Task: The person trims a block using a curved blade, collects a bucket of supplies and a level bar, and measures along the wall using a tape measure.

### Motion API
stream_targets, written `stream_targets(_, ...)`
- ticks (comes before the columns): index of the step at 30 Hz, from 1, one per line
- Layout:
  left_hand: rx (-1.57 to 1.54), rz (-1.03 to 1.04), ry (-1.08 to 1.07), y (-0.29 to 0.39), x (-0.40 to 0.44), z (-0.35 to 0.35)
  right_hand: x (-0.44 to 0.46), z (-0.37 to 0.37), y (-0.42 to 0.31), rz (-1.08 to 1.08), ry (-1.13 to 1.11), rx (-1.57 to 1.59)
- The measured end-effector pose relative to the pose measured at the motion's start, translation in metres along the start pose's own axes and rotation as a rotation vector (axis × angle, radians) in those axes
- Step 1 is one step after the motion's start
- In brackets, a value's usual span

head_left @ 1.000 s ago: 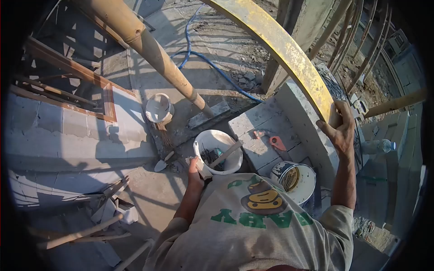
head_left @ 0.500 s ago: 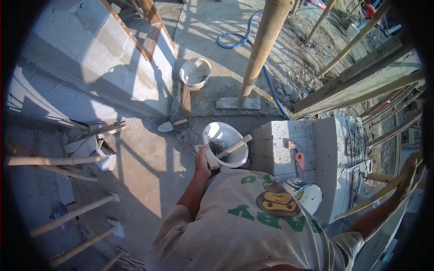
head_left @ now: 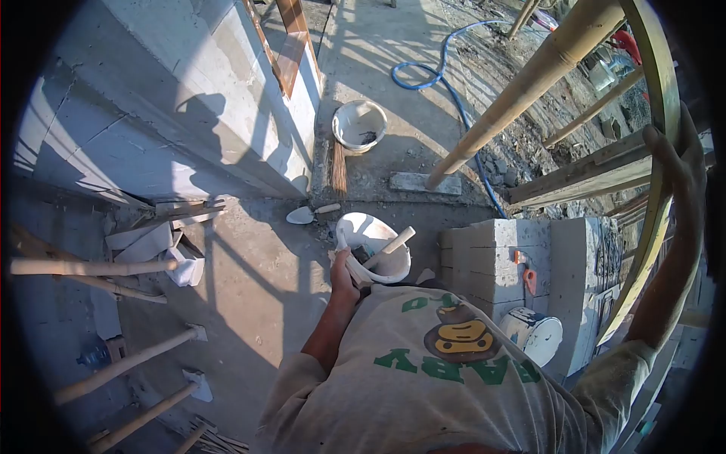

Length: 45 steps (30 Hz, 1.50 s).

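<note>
My left hand [head_left: 344,274] is closed at the left rim of a white bucket [head_left: 398,266], gripping a pale block piece; a wooden handle [head_left: 389,248] leans out of that bucket. Raised at the far right, my right hand [head_left: 677,155] is wrapped round a long yellow bar [head_left: 652,227], which stands nearly upright and looks curved in this view. A stack of grey blocks [head_left: 491,253] lies between the two hands, with an orange-handled tool [head_left: 528,280] on it.
A second bucket [head_left: 360,127], a short broom [head_left: 338,170] and a trowel [head_left: 312,214] are ahead. A bamboo pole [head_left: 522,94] slants across the upper right near a blue hose [head_left: 456,94]. Bamboo props [head_left: 125,367] stand at left. A paint-stained bucket [head_left: 532,335] is beside the blocks.
The view has turned rightward. My right hand and the yellow bar have swung out to the far right, and the bar has gone from slanting overhead to nearly upright. My left hand stays by the bucket.
</note>
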<state>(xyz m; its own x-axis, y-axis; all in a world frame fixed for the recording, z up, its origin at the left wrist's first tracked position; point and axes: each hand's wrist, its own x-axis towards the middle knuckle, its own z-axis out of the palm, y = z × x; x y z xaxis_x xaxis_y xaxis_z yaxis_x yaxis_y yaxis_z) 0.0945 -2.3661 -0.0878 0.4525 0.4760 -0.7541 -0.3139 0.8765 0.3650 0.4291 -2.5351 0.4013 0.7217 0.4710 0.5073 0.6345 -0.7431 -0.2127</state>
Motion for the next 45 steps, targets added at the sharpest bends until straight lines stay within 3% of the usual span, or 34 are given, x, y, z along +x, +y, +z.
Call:
stream_targets(2, 0.029, 0.040, 0.043, 0.013, 0.007, 0.002, 0.018, 0.011, -0.022, -0.026, 0.002, 0.026)
stream_targets(6, 0.042, 0.086, 0.142, 0.036, 0.020, 0.013, 0.066, 0.034, -0.057, -0.349, -0.121, 0.437)
stream_targets(9, -0.007, 0.108, 0.140, 0.060, 0.016, 0.040, 0.063, 0.047, -0.119, 0.012, -0.165, 0.512)
stream_targets(11, -0.044, 0.128, 0.110, 0.071, 0.018, 0.057, 0.097, 0.096, -0.078, -0.018, -0.139, 0.526)
stream_targets(14, -0.050, 0.192, 0.088, 0.094, 0.026, 0.087, 0.110, 0.150, -0.080, -0.054, -0.199, 0.552)
stream_targets(15, -0.023, 0.218, 0.117, 0.100, 0.024, 0.100, 0.116, 0.163, -0.079, -0.048, -0.309, 0.569)
stream_targets(18, 0.041, 0.256, 0.134, 0.119, 0.045, 0.129, 0.119, 0.217, -0.083, -0.028, -0.361, 0.807)
stream_targets(23, 0.198, 0.239, -0.033, 0.156, 0.071, 0.207, 0.098, 0.300, -0.060, 0.102, -0.304, 0.635)
stream_targets(26, 0.197, 0.228, 0.013, 0.181, 0.099, 0.236, 0.088, 0.327, -0.050, 0.228, -0.407, 0.664)
stream_targets(29, 0.180, 0.140, -0.026, 0.197, 0.123, 0.268, 0.096, 0.341, -0.052, 0.466, -0.727, 0.733)
stream_targets(30, 0.170, 0.111, -0.065, 0.201, 0.137, 0.272, 0.090, 0.360, -0.053, 0.429, -0.486, 0.764)
stream_targets(31, 0.162, 0.079, -0.104, 0.207, 0.147, 0.277, 0.091, 0.374, -0.054, 0.485, -0.502, 0.707)
stream_targets(33, 0.173, 0.095, -0.081, 0.219, 0.170, 0.295, 0.101, 0.402, -0.056, 0.372, -0.385, 0.782)
stream_targets(37, 0.146, -0.082, -0.123, 0.247, 0.207, 0.307, 0.142, 0.433, -0.071, 0.505, -0.378, 0.770)
stream_targets(39, 0.272, -0.109, -0.147, 0.253, 0.216, 0.308, 0.169, 0.439, -0.081, 0.571, -0.342, 0.804)
stream_targets(45, 0.265, -0.102, -0.208, 0.306, 0.244, 0.345, 0.238, 0.427, -0.093, 0.585, -0.177, 0.743)
